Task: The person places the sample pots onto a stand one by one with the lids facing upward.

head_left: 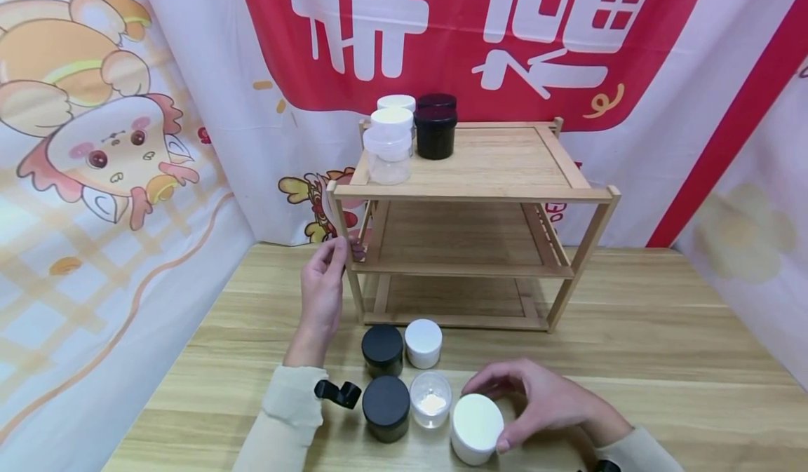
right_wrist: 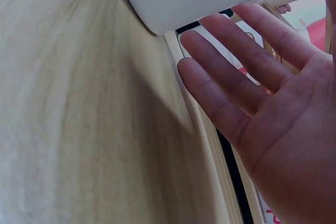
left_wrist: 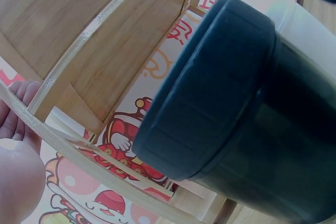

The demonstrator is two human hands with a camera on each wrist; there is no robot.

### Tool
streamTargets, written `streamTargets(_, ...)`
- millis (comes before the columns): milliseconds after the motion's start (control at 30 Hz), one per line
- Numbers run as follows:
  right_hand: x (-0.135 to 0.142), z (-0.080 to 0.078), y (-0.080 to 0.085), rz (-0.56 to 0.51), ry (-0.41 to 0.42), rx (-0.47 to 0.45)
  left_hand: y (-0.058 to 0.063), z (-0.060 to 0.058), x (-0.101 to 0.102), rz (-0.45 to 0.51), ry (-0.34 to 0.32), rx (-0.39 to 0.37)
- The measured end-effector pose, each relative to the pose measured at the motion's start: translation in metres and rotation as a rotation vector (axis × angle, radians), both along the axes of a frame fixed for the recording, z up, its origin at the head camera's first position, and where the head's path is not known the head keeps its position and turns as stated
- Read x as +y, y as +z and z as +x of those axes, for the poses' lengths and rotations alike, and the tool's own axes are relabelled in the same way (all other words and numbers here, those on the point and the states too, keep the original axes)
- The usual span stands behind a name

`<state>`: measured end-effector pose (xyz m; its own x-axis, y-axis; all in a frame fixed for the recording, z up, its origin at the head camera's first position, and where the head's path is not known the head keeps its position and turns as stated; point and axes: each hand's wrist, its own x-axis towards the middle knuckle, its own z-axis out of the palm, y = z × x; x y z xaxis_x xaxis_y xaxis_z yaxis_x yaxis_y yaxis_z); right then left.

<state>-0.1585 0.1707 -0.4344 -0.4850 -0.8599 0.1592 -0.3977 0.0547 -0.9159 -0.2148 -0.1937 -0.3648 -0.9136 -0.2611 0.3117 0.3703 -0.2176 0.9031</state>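
In the head view my left hand (head_left: 324,275) grips the front left post of a wooden three-tier rack (head_left: 470,193); its curled fingers also show at the left of the left wrist view. My right hand (head_left: 539,395) spans a white lidded jar (head_left: 477,423), thumb at its near right side and index finger at its far side. The other fingers (right_wrist: 226,98) extend past the jar in the right wrist view. Left of this jar are a clear jar (head_left: 431,399), two black-lidded jars (head_left: 386,405) and a smaller-looking white jar (head_left: 423,344).
On the rack's top tier, white-lidded jars (head_left: 393,118) and black jars (head_left: 435,132) stand at the left, a clear jar (head_left: 388,158) in front. Printed cloth (head_left: 208,37) hangs behind and beside the wooden table (head_left: 637,346). A black jar (left_wrist: 252,103) looms close in the left wrist view.
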Motion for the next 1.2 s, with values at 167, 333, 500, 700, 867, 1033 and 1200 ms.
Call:
streamTargets(167,0.0007,0.0001,-0.0001,0.02,-0.014,-0.018,-0.0004,0.0001,0.0001,0.003,0.003,-0.002)
streamTargets(333,0.0011,-0.0008,-0.0014,0.001,-0.004,-0.016,-0.0007,-0.0004,0.0002,-0.001,0.007,0.0)
streamTargets(500,0.0012,-0.0019,-0.0033,-0.027,0.003,-0.029,-0.001,-0.0006,0.0003,0.002,0.005,0.006)
streamTargets(700,0.0018,-0.0024,-0.0028,-0.026,-0.006,-0.042,-0.0015,-0.0011,0.0002,0.011,0.002,0.01)
streamTargets(867,0.0014,-0.0019,-0.0017,-0.019,-0.021,-0.05,-0.0018,-0.0015,0.0003,0.018,-0.003,0.021)
streamTargets(1033,0.0011,0.0,-0.0014,0.011,-0.034,-0.026,-0.002,-0.0016,0.0003,0.02,-0.002,0.021)
streamTargets(1200,-0.0005,0.0011,-0.0029,0.012,-0.027,-0.05,-0.0016,-0.0013,0.0004,0.021,-0.006,0.023)
